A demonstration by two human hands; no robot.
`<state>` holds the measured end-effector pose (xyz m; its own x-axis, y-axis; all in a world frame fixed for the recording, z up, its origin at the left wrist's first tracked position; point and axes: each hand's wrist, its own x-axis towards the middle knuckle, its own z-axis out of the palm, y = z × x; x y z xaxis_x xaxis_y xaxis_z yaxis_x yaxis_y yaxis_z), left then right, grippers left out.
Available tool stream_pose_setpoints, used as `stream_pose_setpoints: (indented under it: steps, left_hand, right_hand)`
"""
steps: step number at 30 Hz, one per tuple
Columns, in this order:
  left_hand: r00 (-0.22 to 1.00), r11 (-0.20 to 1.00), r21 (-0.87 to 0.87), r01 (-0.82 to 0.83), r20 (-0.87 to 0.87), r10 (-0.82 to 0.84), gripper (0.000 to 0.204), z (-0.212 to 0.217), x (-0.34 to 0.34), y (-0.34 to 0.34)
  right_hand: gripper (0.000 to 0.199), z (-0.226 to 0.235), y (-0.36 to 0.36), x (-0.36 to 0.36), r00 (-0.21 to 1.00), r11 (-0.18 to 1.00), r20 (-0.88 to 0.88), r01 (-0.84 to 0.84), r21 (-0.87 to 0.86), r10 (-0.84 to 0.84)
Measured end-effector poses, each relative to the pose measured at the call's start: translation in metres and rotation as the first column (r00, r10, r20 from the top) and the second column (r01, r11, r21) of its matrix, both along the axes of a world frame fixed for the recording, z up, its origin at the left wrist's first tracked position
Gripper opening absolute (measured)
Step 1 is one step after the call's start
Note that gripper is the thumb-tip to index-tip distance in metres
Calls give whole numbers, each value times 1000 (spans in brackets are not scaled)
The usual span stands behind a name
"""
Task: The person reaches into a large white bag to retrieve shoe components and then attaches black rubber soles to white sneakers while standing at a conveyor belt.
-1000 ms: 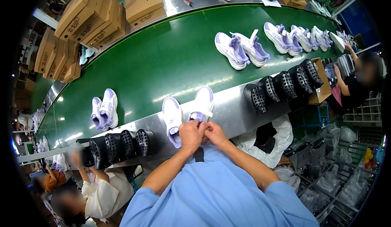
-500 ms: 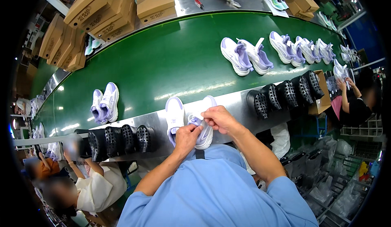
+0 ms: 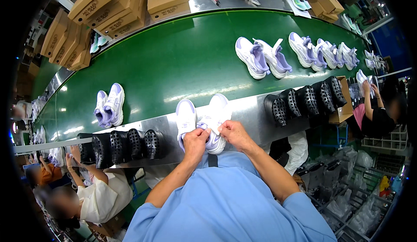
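Two hands work one white-and-lilac sneaker (image 3: 216,124) on the steel ledge: left hand (image 3: 195,140) and right hand (image 3: 233,133) pinch its tongue between closed fingertips. Its mate (image 3: 186,119) lies just left of the fingers. Brown cardboard boxes (image 3: 113,9) are stacked far beyond the fingers, across the green belt (image 3: 182,59).

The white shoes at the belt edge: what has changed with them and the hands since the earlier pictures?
Both hands came back together on the right shoe: the left hand and right hand now pinch its heel end. The shoe shifted slightly toward the person. The left shoe and the pairs on the green belt stayed put.
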<state>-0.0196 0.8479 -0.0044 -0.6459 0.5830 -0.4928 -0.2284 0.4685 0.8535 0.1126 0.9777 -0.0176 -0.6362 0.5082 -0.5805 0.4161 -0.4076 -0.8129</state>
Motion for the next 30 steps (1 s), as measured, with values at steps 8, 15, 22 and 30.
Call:
stream_pose_setpoints:
  steps: [8,15,22,30]
  left_hand:
    - [971,990,-46,136,-193,-142,22,-14,6,5]
    - [545,878,-199,435,-719,-432,15,1,3,1]
    - [420,861,-87,501,-846,-329,17,-16,-13,8]
    - [663,897,81,435,-702,-258,15,-22,-13,0]
  right_hand:
    - [24,-34,-11,4,995,983,50,72,169,-82]
    - [27,-22,-25,21,962,805,239,-37,592,-131]
    - [23,-29,-39,10,981,674,188,-110,731,-45]
    - [23,-35,-39,7,984,650,181,-134,748,-5]
